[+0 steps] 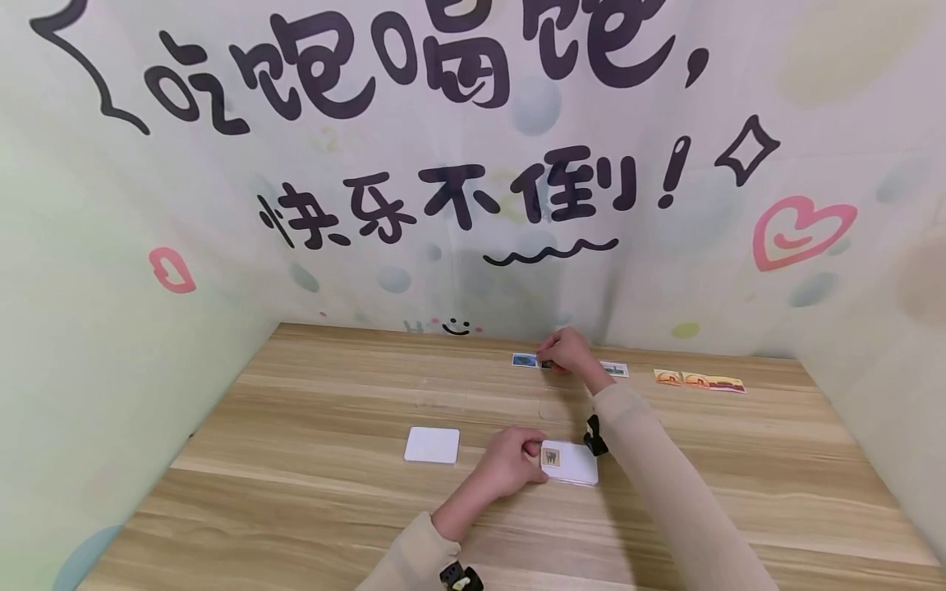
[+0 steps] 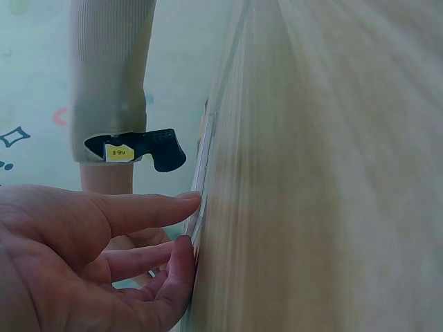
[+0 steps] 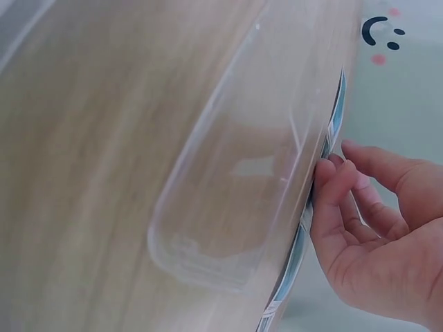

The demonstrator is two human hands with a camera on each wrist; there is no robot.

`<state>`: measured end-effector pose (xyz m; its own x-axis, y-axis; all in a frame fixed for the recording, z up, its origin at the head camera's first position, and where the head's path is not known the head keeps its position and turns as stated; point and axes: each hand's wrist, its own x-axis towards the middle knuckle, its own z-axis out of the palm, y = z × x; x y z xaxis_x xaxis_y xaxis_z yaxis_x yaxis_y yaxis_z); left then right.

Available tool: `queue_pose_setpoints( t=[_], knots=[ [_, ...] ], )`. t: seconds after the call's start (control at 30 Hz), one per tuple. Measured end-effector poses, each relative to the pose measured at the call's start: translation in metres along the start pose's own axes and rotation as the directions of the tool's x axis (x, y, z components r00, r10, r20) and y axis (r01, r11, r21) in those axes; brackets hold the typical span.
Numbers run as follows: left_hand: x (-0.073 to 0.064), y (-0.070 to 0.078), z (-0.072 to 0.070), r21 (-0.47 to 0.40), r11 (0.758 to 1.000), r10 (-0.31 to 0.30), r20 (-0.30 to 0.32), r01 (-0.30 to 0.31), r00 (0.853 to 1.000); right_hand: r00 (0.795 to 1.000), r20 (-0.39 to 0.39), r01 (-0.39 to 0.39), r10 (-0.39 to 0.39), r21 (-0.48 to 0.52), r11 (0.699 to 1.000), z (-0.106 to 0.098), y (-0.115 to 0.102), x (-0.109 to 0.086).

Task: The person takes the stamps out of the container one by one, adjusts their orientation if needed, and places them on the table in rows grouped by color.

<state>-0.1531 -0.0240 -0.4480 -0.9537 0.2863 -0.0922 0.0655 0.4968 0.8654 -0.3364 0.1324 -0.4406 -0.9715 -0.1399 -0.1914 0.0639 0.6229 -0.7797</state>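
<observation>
My left hand (image 1: 510, 464) holds the left edge of a small stack of white cards (image 1: 580, 465), thumb at the near corner and fingers at the far one. A small brown stamp (image 1: 550, 456) lies on the top card's left part. At the back of the table, my right hand (image 1: 569, 351) pinches a small dark stamp (image 1: 547, 364) in a row of stamps; its fingers hide part of it. A blue stamp (image 1: 525, 359) lies just left of that hand, and a pale one (image 1: 615, 368) to its right.
Another white card stack (image 1: 432, 445) lies left of the left hand. Orange stamps (image 1: 697, 380) lie at the back right. A clear plastic piece (image 3: 208, 207) lies in front of the stamp row. A printed cloth wall (image 1: 458, 287) rises behind the table.
</observation>
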Motion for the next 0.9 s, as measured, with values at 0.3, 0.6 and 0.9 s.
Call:
queue_pose_setpoints(
  t=[0.3, 0.6, 0.9],
  knots=[
    [-0.001, 0.0, -0.001, -0.011, 1.0, 0.025, -0.003, -0.025, 1.0, 1.0, 0.015, 0.023, -0.024, 0.03, 0.999, -0.005, -0.003, -0.007],
    [0.0, 0.0, -0.001, -0.016, 0.999, 0.029, -0.001, -0.029, 1.0, 0.999, 0.029, 0.044, -0.046, 0.058, 0.997, -0.01, -0.004, -0.011],
    [-0.001, 0.0, -0.001, -0.01, 0.999, 0.042, -0.003, -0.042, 0.999, 0.997, 0.051, 0.046, -0.05, 0.071, 0.996, -0.015, -0.003, -0.017]
  ],
)
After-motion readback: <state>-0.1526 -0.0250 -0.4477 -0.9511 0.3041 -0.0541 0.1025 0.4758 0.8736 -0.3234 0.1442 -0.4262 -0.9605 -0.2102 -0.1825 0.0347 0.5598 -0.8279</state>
